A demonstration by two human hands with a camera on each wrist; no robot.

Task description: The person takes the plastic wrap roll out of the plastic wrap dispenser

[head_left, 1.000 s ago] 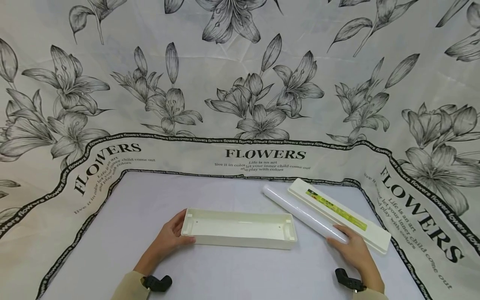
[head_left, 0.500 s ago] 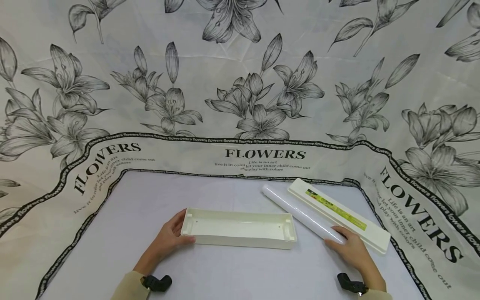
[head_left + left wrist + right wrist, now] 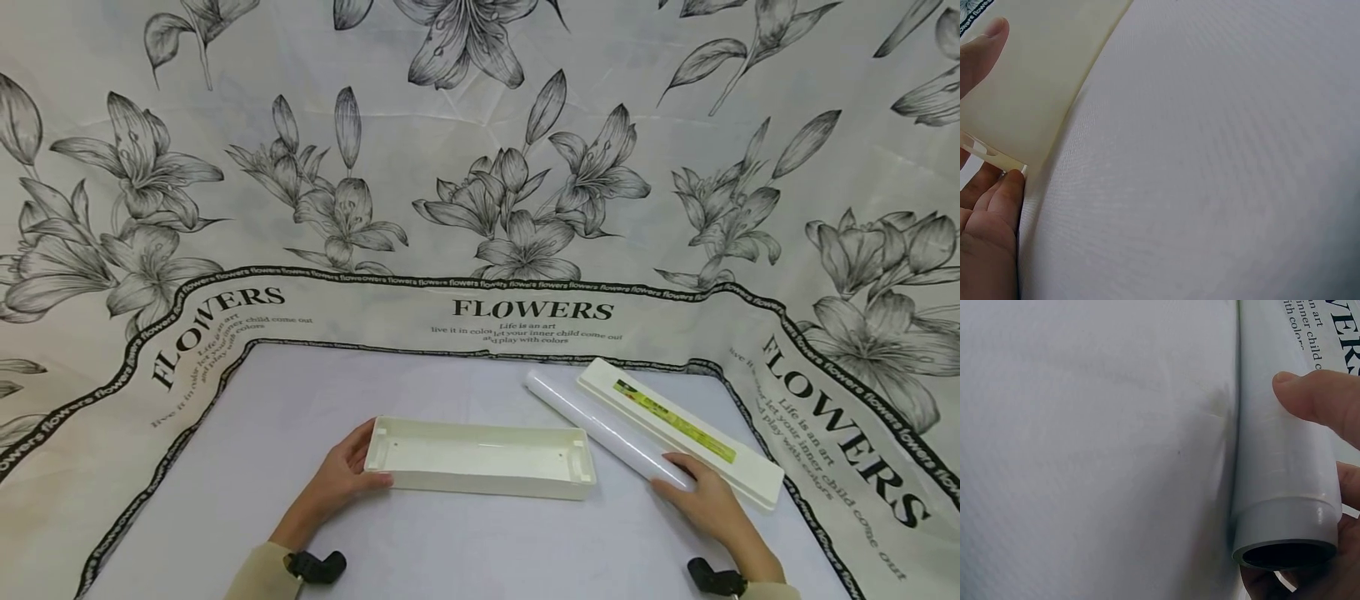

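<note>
A long cream plastic box [image 3: 480, 450], open at the top, stands in the middle of the white table. My left hand [image 3: 341, 475] holds its left end, thumb on the front wall and fingers around the end; the left wrist view has the box wall [image 3: 1041, 75] close up. To the right, a roll of clear plastic wrap [image 3: 600, 421] lies slanted on the table. My right hand [image 3: 701, 492] grips its near end, and the right wrist view shows the thumb across the roll [image 3: 1285, 456] above the hollow end of its tube.
Just beyond the roll lies a long cream lid [image 3: 675, 425] with a yellow-green label, slanted the same way. The white tabletop [image 3: 450, 550] is bordered by a flower-printed cloth [image 3: 480, 208] that rises behind it.
My right wrist has shifted slightly right and down, its hand still on the near end of the roll. The left hand and the box have stayed in place.
</note>
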